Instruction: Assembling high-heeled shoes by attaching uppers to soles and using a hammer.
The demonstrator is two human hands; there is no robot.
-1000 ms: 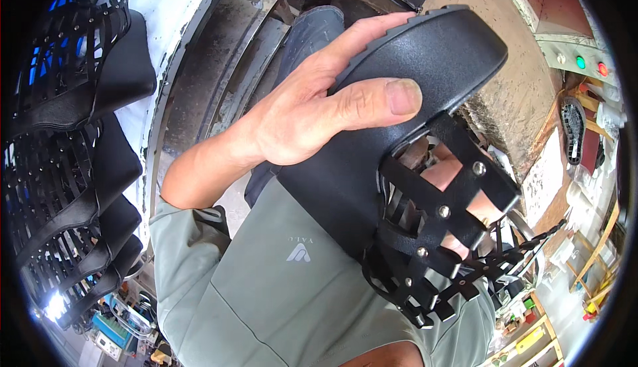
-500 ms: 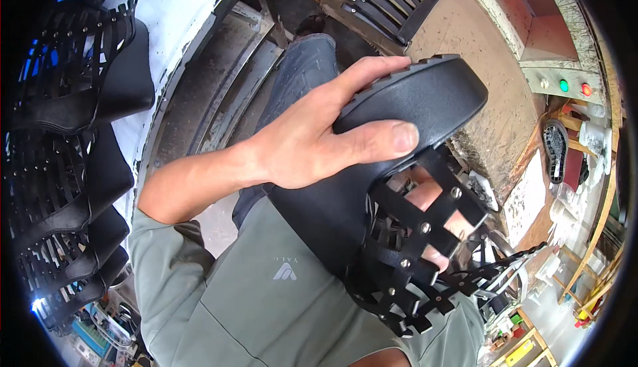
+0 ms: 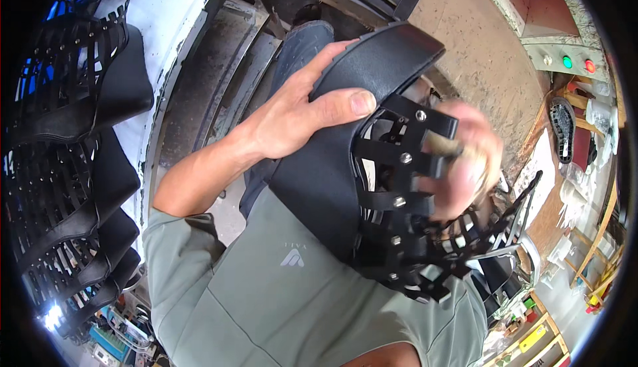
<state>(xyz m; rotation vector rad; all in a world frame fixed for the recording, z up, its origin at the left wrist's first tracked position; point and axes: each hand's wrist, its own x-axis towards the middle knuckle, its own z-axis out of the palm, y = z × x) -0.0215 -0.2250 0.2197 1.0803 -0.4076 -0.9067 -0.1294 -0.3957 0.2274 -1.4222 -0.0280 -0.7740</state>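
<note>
Fingers point(image 3: 345, 104) of the left hand point(image 3: 292, 118) stay clamped on the black strapped leather sandal point(image 3: 345, 168); the right hand point(image 3: 465, 161), now blurred, has apparently been raised against its straps.

Grey-green short-sleeved shirt point(image 3: 279, 300) with small white chest emblem point(image 3: 291, 257).

Strapped sandal point(image 3: 372, 187) between hands, stacked sandals point(image 3: 73, 168) left.

Workshop, bright daylight. Black strappy sandals point(image 3: 73, 168) stacked along 9 o'clock on white surface point(image 3: 169, 8). Worn brown desk point(image 3: 478, 48) at 1 o'clock. Grey metal frame point(image 3: 219, 68) at 11. Control box, green and red lights point(image 3: 575, 63), at 2.
</note>
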